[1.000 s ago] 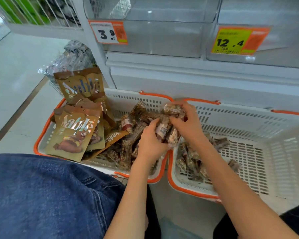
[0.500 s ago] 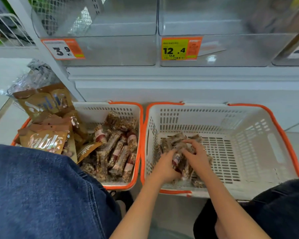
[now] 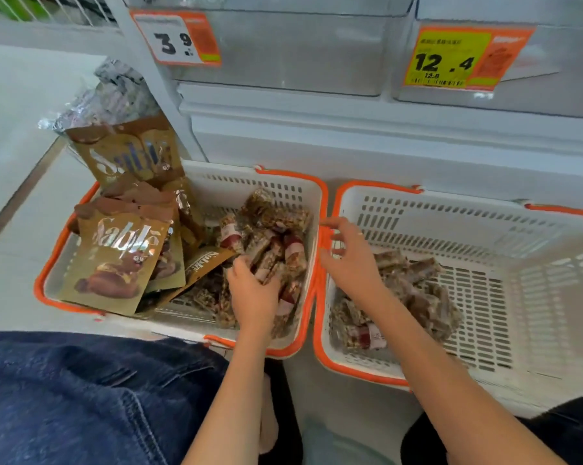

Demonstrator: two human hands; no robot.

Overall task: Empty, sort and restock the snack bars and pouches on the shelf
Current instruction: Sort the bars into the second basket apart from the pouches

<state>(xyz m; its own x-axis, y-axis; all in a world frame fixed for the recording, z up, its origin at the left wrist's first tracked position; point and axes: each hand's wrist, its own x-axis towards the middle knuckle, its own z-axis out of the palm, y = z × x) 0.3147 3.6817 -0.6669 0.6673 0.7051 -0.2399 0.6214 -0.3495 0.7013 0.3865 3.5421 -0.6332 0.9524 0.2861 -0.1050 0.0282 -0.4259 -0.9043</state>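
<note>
Two baskets side by side on the floor before the shelf (image 3: 350, 129) | left basket (image 3: 283, 182): pouches (image 3: 115, 256) left, snack bars (image 3: 270, 236) right | right basket (image 3: 451, 209): bars (image 3: 414, 290) at its left | price tags (image 3: 176, 38) above

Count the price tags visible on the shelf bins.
2: a white 3.9 tag above the left basket, and a yellow 12.4 tag above the right basket. Others may lie outside the frame.

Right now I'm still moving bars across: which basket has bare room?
The right basket: its floor is bare from the bar pile to the right wall. The left basket is crowded: Sablé pouches left, snack bars right, the left hand among them.
</note>
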